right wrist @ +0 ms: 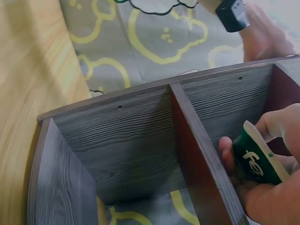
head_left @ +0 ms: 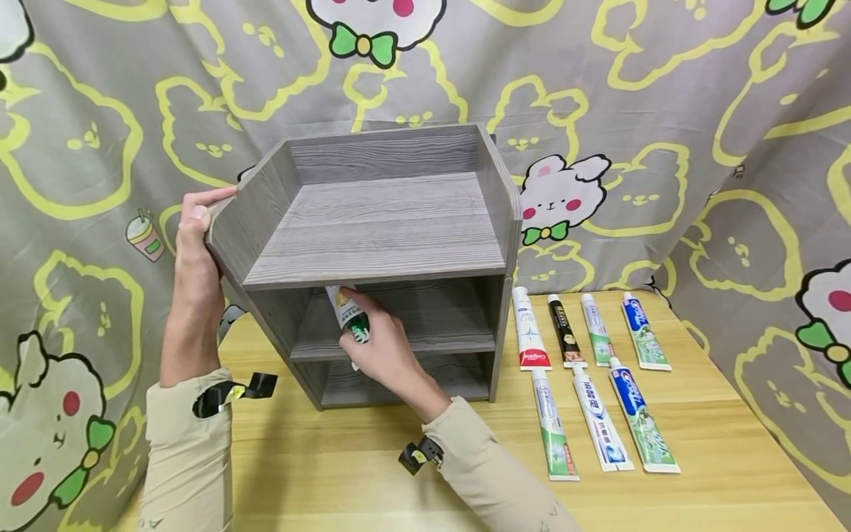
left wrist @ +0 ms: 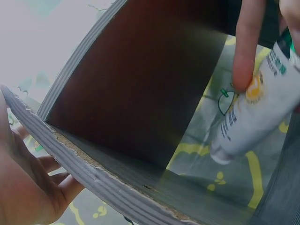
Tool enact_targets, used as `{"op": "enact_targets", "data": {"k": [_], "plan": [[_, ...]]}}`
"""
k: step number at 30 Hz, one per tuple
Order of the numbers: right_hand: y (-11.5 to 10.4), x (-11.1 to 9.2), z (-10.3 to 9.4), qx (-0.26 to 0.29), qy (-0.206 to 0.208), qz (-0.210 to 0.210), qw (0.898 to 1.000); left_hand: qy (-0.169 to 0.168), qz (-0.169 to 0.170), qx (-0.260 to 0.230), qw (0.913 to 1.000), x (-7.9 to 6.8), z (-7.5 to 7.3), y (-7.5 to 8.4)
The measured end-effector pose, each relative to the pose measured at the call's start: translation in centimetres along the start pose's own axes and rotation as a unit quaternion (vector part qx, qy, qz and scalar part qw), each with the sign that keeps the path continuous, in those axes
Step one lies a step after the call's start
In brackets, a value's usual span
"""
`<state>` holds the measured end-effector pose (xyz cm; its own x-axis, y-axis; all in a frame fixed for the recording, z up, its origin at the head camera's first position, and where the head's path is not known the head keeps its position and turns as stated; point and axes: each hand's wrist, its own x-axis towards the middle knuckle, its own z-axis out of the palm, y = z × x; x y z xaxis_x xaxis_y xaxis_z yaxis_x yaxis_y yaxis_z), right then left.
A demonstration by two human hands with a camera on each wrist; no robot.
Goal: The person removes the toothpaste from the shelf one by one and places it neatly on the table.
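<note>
A grey wood-grain shelf unit (head_left: 372, 222) stands on the table, with a top deck and two compartments below. My left hand (head_left: 199, 240) holds its left side panel near the upper front edge; in the left wrist view, fingers (left wrist: 61, 183) press the panel's outer face. My right hand (head_left: 385, 343) reaches into the upper compartment, gripping a white and green toothpaste tube (head_left: 346, 312) by its green tail end. In the left wrist view the tube's white cap end tilts downward toward the open back. The right wrist view shows the green end (right wrist: 255, 159) between thumb and fingers.
Right of the shelf, several toothpaste tubes lie in two rows on the wooden table (head_left: 731, 443), among them a red and white tube (head_left: 530, 329), a black tube (head_left: 566, 332) and a blue and green tube (head_left: 641, 417). A patterned curtain (head_left: 412, 81) hangs behind and at both sides.
</note>
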<state>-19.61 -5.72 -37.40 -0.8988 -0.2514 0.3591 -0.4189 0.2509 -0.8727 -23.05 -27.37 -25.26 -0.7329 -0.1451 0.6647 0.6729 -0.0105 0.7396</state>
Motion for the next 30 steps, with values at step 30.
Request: {"op": "enact_targets", "data": {"k": [30], "plan": [[1.2, -4.7, -4.4, 0.155, -0.069, -0.011, 0.985, -0.003, -0.007, -0.002, 1.0, 0.2, -0.1, -0.1]]}}
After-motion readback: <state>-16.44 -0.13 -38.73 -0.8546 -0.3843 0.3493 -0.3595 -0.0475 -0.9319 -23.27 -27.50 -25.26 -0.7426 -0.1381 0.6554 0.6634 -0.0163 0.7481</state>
